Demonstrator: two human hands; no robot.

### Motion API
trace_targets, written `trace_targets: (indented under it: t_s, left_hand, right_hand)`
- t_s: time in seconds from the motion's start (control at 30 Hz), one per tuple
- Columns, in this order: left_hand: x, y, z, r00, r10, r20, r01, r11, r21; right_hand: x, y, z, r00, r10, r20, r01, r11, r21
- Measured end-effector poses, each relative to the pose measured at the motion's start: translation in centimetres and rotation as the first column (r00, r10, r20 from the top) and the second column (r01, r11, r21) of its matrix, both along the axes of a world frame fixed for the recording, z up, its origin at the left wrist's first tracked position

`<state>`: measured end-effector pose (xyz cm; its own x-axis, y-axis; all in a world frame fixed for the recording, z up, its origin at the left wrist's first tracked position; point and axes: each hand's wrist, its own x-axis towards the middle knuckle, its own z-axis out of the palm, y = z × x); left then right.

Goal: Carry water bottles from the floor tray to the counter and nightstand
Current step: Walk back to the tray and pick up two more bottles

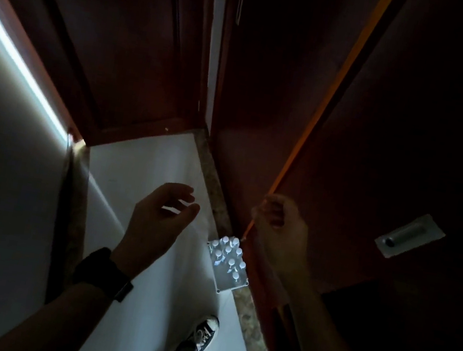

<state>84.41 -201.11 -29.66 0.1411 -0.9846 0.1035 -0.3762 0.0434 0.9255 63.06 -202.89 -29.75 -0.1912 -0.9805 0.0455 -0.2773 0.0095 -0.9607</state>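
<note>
A pale tray (231, 286) stands on the white floor against the wooden wall on the right. Several water bottles (229, 253) with white caps stand upright in it, seen from above. My left hand (154, 223) hangs in the air left of the tray, fingers loosely curved, holding nothing. My right hand (282, 230) hovers above and right of the tray, in front of the dark wooden panel, fingers loosely curled and empty. A black watch sits on my left wrist.
The corridor is narrow and dim, with dark wooden doors (141, 47) ahead and a wooden sliding door with a recessed metal handle (408, 235) to the right. A stone skirting strip (220, 201) runs along the right wall. My shoe (205, 336) is on the floor below the tray.
</note>
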Motion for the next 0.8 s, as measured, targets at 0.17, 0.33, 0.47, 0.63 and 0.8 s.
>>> trace_targets:
  t_s: [0.17,0.33,0.47,0.63,0.8]
  left_hand:
    - [-0.7,-7.7,-10.2,1.0,-0.013,0.025,0.009,0.988,0.153]
    - [-1.5,-13.4,-22.8,0.993,-0.107,0.054,0.081,0.928,0.364]
    - [-2.8,-16.6,-35.3,0.98,-0.178,0.088,0.111,0.857,0.502]
    - [-5.8,-19.1,-55.4,0.965,-0.181,0.19,0.045,0.827,0.561]
    - [-9.2,-20.1,-74.6,0.94,-0.272,0.208,0.105,0.806,0.583]
  right_hand:
    - [-1.0,-7.3,-10.4,0.995,-0.1,0.017,0.097,0.987,0.126]
    - [-2.9,-10.7,-23.2,0.964,-0.261,-0.048,0.264,0.931,0.252]
    - [-4.5,-10.3,-35.2,0.932,-0.346,-0.105,0.36,0.855,0.373]
    - [-5.2,-9.0,-54.5,0.902,-0.37,-0.22,0.431,0.765,0.478]
    - [-3.7,-9.1,-73.6,0.876,-0.418,-0.241,0.48,0.711,0.514]
